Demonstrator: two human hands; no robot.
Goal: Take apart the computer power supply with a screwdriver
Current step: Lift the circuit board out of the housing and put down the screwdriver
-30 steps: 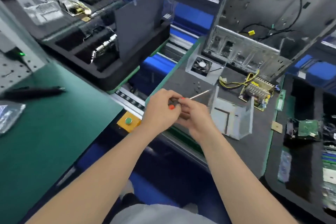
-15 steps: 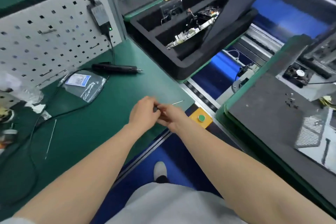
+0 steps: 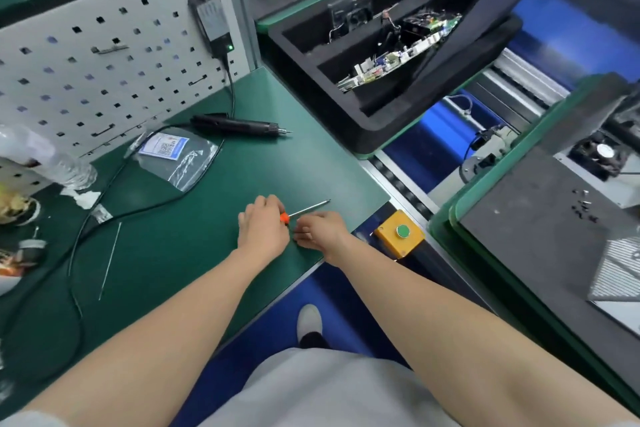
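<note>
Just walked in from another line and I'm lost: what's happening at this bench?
A person's left hand grips a slim orange-handled metal screwdriver over the green bench mat; the right hand sits beside it, fingers curled, whether holding anything I cannot tell. Off to the right, small dark loose screws lie on the grey tray.

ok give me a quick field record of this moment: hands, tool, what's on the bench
left hand: grips the orange-handled screwdriver with the thin steel shaft
right hand: close beside the left, fingers curled, hold unclear
shaft: points away to the right
surface: green bench mat
also on mat: black electric screwdriver, clear plastic bag
mat edge: yellow box with green button
</note>
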